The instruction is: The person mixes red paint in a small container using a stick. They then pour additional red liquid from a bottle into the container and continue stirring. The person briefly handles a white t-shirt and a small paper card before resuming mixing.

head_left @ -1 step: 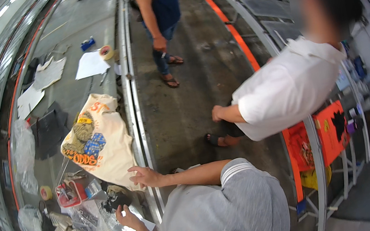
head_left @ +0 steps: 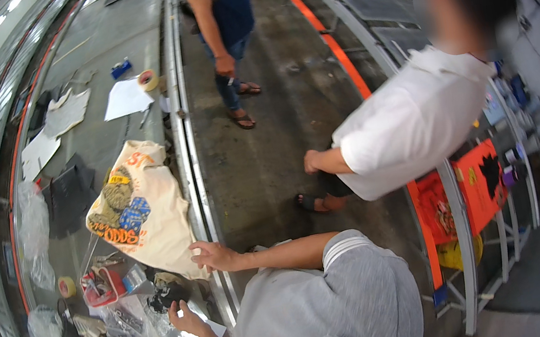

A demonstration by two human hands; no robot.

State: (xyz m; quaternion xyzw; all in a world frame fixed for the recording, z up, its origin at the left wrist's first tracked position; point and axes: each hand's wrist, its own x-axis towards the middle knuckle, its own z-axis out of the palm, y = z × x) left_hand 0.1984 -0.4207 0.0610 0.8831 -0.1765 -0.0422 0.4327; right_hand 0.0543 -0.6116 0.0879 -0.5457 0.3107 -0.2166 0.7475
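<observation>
A cream piece of cloth (head_left: 165, 222) with a brown, blue and orange print lies spread on the long grey table (head_left: 85, 67). My right hand (head_left: 215, 256) is at its near right corner with fingers apart; whether the fingertips touch the cloth is hard to tell. Lower down, my left hand (head_left: 186, 318) is open, fingers slightly curled, beside a black crumpled item (head_left: 165, 297). Neither hand visibly holds anything. To the left of that item stands a red-rimmed plastic tub (head_left: 102, 286) with small things in it.
Plastic bags (head_left: 35, 236), tape rolls (head_left: 148, 80), papers (head_left: 127, 97) and dark sheets (head_left: 71, 194) lie on the table. A metal rail (head_left: 185, 132) runs along its edge. Across the aisle, a person in white (head_left: 412, 120) and another in dark blue (head_left: 225, 26) stand near a rack (head_left: 465, 243).
The view has shifted slightly, so the table and far people sit a little further left. My hands stay by the cloth and the black item with almost no movement.
</observation>
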